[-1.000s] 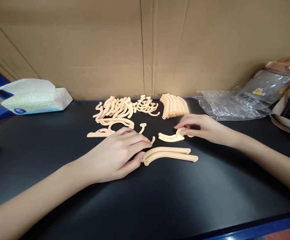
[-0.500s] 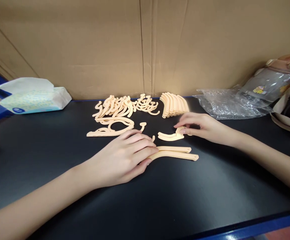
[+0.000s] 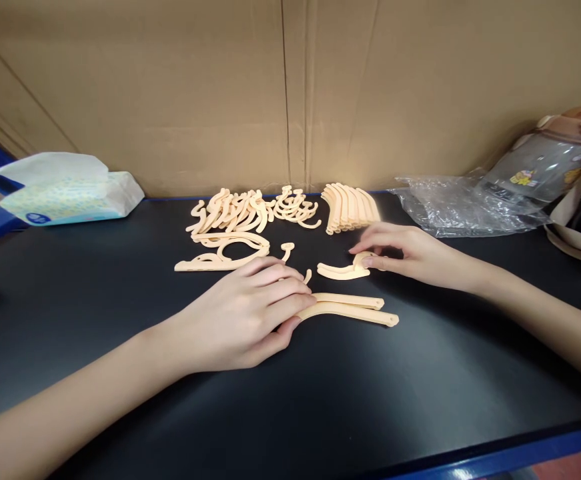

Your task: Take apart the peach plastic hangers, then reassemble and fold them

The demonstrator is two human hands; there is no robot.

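My left hand (image 3: 255, 310) is closed over the left ends of two long, curved, cream plastic hanger arms (image 3: 350, 310), which lie side by side on the black table. A small hook (image 3: 287, 250) and the tip of another piece show just beyond its fingers. Farther right, my right hand (image 3: 395, 250) has thumb and fingers closed on the right end of a short curved hanger piece (image 3: 337, 271); its two strips lie together and the fingers partly cover the end. Left of my hands rests a joined, folded hanger (image 3: 205, 265).
Along the back are piles of short hanger pieces (image 3: 235, 210), hooks (image 3: 297, 207) and long arms (image 3: 351, 208). A tissue pack (image 3: 75, 193) stands at the left. At the right are a crumpled clear plastic bag (image 3: 465, 207) and a bottle with a strap (image 3: 535, 167). Cardboard (image 3: 170, 93) rises behind.
Both hands keep practically the same pose and place. The whole view has shifted very slightly.
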